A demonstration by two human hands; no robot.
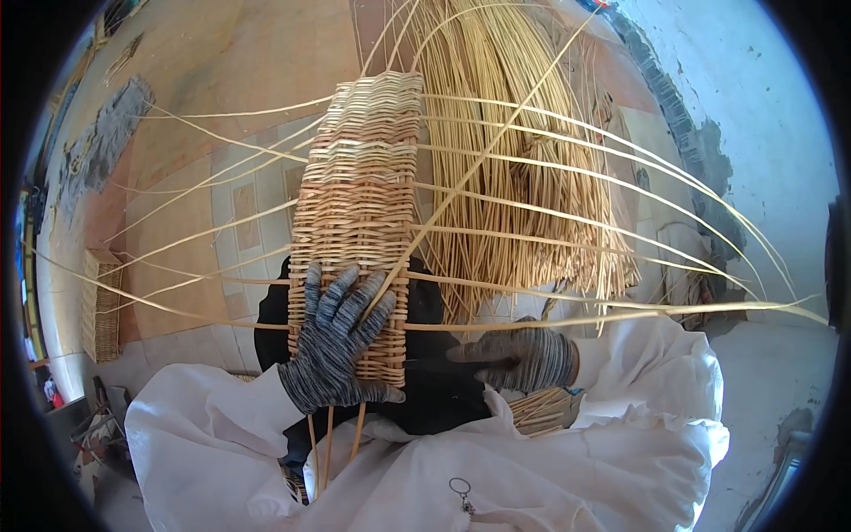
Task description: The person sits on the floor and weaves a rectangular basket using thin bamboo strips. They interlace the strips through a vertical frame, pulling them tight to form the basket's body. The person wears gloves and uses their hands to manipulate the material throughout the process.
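Note:
A long woven wicker panel [355, 204] of peeled rods stretches away from my lap, with loose rod ends sticking out on both sides. My left hand [341, 332], in a grey knitted glove, lies flat on its near part with fingers spread. From beside its fingertips one long loose rod [483, 152] slants up to the far right, across the other rods. To the right of the panel is my right hand [527, 357], also gloved and just below the nearest side rod [612, 315]. Motion smears its fingers, so their grip is unclear.
A big bundle of long thin rods [505, 177] lies on the floor beyond the panel, to the right. At the left stands a small wicker basket [102, 306]. Cut rod pieces [545, 410] lie near my right forearm. A pale blue wall [762, 115] rises on the right.

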